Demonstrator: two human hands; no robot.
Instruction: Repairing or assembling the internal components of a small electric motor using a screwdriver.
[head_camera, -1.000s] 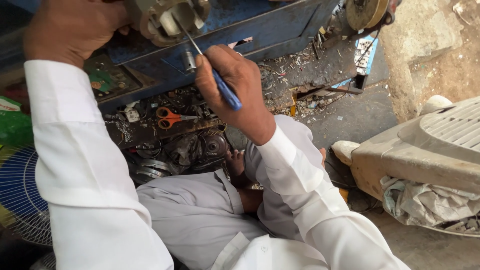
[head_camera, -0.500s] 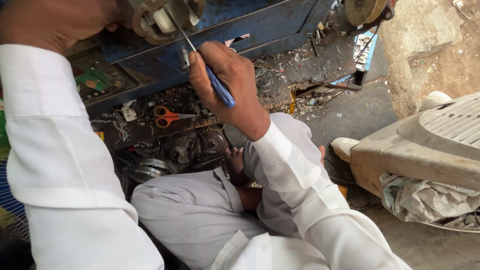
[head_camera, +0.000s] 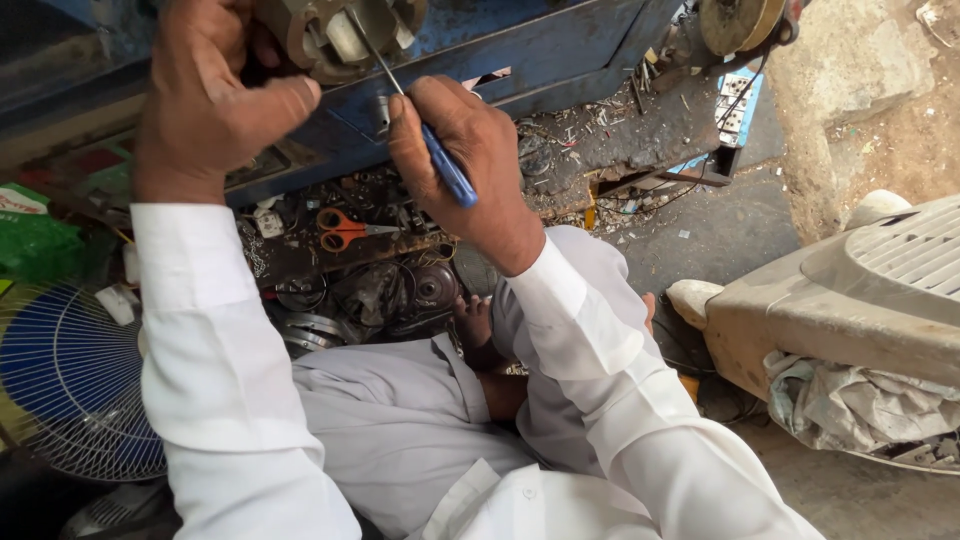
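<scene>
Two packages catch my eye first: a green plastic bag (head_camera: 35, 245) with a red-and-white label lies at the left edge of the cluttered floor, and a blue-and-white carton (head_camera: 738, 105) stands propped at the far end of the workbench, by a round grinding wheel (head_camera: 735, 20). My left hand (head_camera: 205, 95) is clenched around a small round metal motor part (head_camera: 335, 35), pressing it against the top edge of the blue metal workbench (head_camera: 540, 50). My right hand (head_camera: 470, 160) grips a blue-handled screwdriver (head_camera: 425, 140), its thin shaft angled up so the tip sits in the motor part. Below the bench edge, orange-handled scissors (head_camera: 345, 230) rest on a rusty shelf crowded with coils and metal scraps, just beside my right wrist. A blue fan guard (head_camera: 65, 385) fills the lower left corner. To the right, a beige plastic housing (head_camera: 850, 300) with a crumpled cloth (head_camera: 860, 400) tucked under it sits well apart from my arms. Open room is scant: only the bare grey concrete between the bench and that housing.
</scene>
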